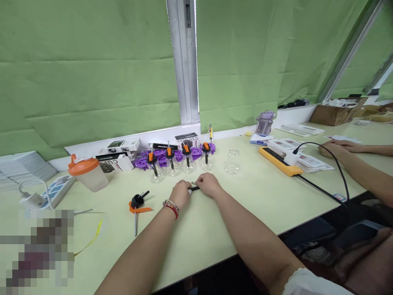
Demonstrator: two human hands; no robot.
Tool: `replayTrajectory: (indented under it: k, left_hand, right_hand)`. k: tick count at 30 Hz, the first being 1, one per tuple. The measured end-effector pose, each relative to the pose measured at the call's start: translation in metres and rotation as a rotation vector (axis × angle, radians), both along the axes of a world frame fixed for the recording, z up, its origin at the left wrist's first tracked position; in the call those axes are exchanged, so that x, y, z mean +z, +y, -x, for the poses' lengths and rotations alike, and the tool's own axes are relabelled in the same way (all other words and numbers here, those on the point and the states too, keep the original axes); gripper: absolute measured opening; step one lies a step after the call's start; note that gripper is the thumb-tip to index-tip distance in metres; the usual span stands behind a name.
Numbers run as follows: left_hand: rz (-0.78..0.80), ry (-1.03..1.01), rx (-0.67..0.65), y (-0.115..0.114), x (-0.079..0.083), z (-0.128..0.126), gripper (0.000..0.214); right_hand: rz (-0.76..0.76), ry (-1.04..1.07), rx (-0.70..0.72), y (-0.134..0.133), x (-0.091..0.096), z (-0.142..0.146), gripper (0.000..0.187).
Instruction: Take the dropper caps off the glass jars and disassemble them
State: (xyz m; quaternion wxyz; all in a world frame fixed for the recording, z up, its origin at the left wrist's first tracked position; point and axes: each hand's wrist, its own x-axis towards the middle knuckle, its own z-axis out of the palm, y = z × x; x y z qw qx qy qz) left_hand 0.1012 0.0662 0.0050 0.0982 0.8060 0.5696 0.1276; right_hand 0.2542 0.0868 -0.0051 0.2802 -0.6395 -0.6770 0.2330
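My left hand [181, 193], with bracelets at the wrist, has its fingers closed on a small black stick-like piece [194, 188] low over the table. From the other side my right hand [208, 184] pinches near its far end. A tiny greenish part shows between the hands; its kind is too small to tell. Left of my hands lies a black top [138, 200] with an orange lever and a metal rod. Behind them stand several clear glass jars [157, 176] fitted with similar black-and-orange tops. An uncovered glass jar [232, 164] stands to the right.
Purple parts [141, 160] and printed boxes [115, 164] lie along the wall. An orange-lidded shaker [92, 176] and a power strip [61, 190] are left. An orange power strip [276, 161] with cables, paper stacks [311, 161] and another person's arm [359, 168] are right.
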Motion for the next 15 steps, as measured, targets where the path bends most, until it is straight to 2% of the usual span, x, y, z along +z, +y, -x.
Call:
replayTrajectory:
  k: [7, 15]
  left_hand:
    - [-0.010, -0.059, 0.020, 0.0001, -0.0019, -0.0006, 0.025]
    - [-0.017, -0.079, 0.048, 0.0002, -0.0019, -0.0007, 0.026]
  right_hand:
    - [0.019, 0.014, 0.004, 0.0000, -0.0001, -0.0022, 0.018]
    - [-0.004, 0.095, -0.014, 0.0073, -0.0077, -0.0069, 0.013]
